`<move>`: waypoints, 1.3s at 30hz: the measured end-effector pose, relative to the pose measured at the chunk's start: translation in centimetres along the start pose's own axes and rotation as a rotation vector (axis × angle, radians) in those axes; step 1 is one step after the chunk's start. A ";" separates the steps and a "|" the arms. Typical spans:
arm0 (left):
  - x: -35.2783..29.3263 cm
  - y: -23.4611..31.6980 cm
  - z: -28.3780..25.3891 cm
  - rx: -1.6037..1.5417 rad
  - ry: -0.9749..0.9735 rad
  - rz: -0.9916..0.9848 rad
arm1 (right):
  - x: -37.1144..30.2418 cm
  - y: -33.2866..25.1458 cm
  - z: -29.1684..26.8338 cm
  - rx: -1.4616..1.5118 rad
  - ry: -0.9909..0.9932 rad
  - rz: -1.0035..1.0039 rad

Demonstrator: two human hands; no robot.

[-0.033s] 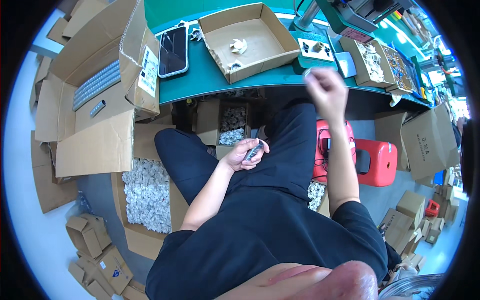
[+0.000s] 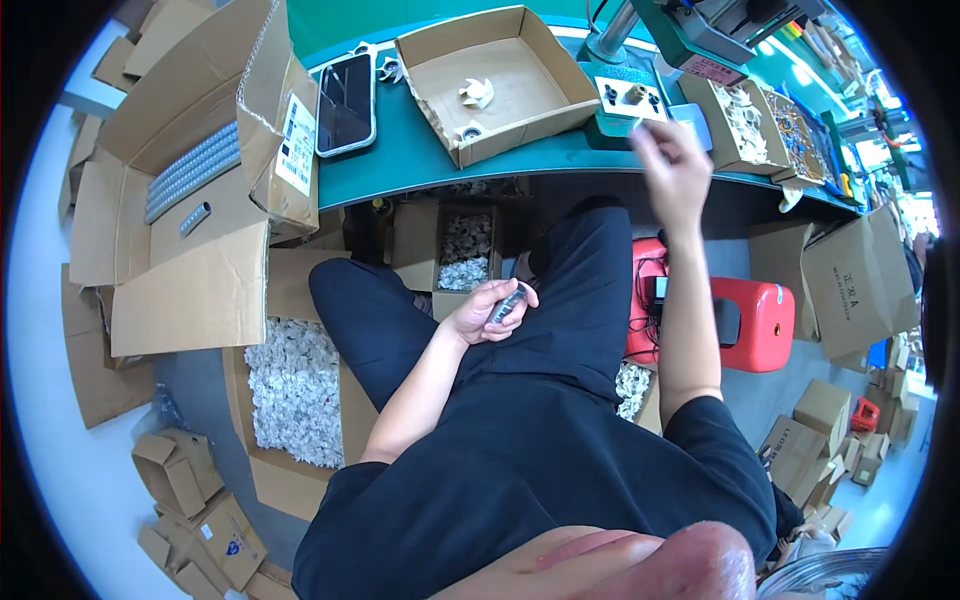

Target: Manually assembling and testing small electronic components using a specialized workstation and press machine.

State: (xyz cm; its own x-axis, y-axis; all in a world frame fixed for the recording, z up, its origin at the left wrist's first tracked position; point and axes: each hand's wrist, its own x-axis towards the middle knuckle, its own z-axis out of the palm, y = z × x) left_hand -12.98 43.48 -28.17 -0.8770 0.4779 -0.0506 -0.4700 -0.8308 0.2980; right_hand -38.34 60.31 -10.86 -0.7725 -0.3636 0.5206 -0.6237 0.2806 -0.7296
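My left hand (image 2: 488, 310) is closed round a short dark-grey cylinder (image 2: 507, 303) with shiny bands, above my lap. My right hand (image 2: 678, 165) is raised at the bench's front edge, fingertips pinched together and smeared by motion. Any small piece in that pinch is too blurred to make out. Just beyond those fingertips stands a fixture (image 2: 620, 98) with a white top plate, a brass-coloured post and dark knobs. Left of it, a shallow cardboard tray (image 2: 540, 75) holds a white finned impeller (image 2: 477, 93) and a smaller white part (image 2: 469, 131).
A phone (image 2: 346, 105) lies beside the tray. At left, an open carton (image 2: 190, 290) holds rows of grey tubes (image 2: 195, 170). Boxes of white parts (image 2: 745, 125) and copper-coloured parts (image 2: 795, 135) stand right. A red case-like object (image 2: 765, 325) sits by my right leg; a carton of pale pieces (image 2: 292, 390) by my left.
My right hand has moved a little to the right and slightly up, still pinched. My left hand stays in place with the grey cylinder.
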 end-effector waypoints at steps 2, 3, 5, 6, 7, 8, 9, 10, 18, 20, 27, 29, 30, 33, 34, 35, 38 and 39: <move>-0.3 -0.9 -0.4 -0.031 0.078 -0.033 | 2.9 1.6 -0.7 -0.058 0.129 -0.020; -0.5 -1.2 -0.7 -0.030 0.070 -0.044 | 4.1 2.1 -0.7 -0.141 0.092 -0.029; -1.4 -1.7 -1.4 -0.008 0.169 -0.086 | 5.7 2.6 -0.7 -0.306 0.014 -0.043; -1.4 -1.5 -1.9 0.004 0.218 -0.106 | 6.2 2.7 -0.7 -0.315 0.022 -0.040; -1.3 -0.9 -2.6 0.005 0.210 -0.116 | 6.7 2.8 -0.7 -0.293 -0.006 0.002; -1.5 -0.8 -2.9 0.025 0.253 -0.123 | 6.8 2.5 -0.6 -0.266 -0.043 0.049; -1.7 -0.6 -3.1 0.046 0.295 -0.130 | 6.9 2.2 -0.4 -0.238 -0.078 0.096; -1.8 -0.4 -3.4 0.070 0.338 -0.137 | 7.1 1.9 -0.5 -0.241 -0.076 0.103; 0.1 1.5 -4.9 0.220 0.490 -0.140 | 10.9 4.9 -6.4 -0.494 -0.178 0.264; 1.1 1.4 -5.3 0.216 0.473 -0.114 | 12.5 11.6 -12.3 -0.808 -0.044 0.120; 1.2 -1.0 -6.1 0.220 0.527 -0.135 | 12.9 20.5 -16.7 -1.079 -0.281 0.236; 1.5 -1.7 -6.2 0.256 0.533 -0.164 | 12.7 19.0 -16.3 -1.036 -0.257 0.239; 1.9 -1.8 -6.2 0.280 0.527 -0.180 | 12.4 18.1 -16.4 -1.030 -0.259 0.237; 2.5 -1.6 -6.3 0.290 0.532 -0.169 | 10.9 15.0 -15.7 -0.503 0.112 0.100; 2.5 -1.7 -6.2 0.293 0.532 -0.170 | 9.9 13.1 -14.2 -0.384 0.116 0.057; 2.4 -1.7 -6.3 0.298 0.542 -0.162 | 8.9 10.8 -11.4 -0.257 0.119 0.014; 2.3 -1.4 -6.4 0.277 0.614 -0.133 | 6.6 5.8 -5.0 -0.141 0.093 -0.045; 2.3 -1.5 -6.4 0.284 0.613 -0.132 | 6.4 5.3 -3.9 -0.159 0.072 -0.154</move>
State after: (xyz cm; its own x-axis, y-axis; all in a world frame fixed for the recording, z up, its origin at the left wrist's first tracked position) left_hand -14.99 43.98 -34.84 -0.7518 0.2527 -0.6090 -0.6057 -0.6298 0.4863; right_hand -47.04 62.90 -9.68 -0.6700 -0.3504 0.6544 -0.7411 0.3656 -0.5631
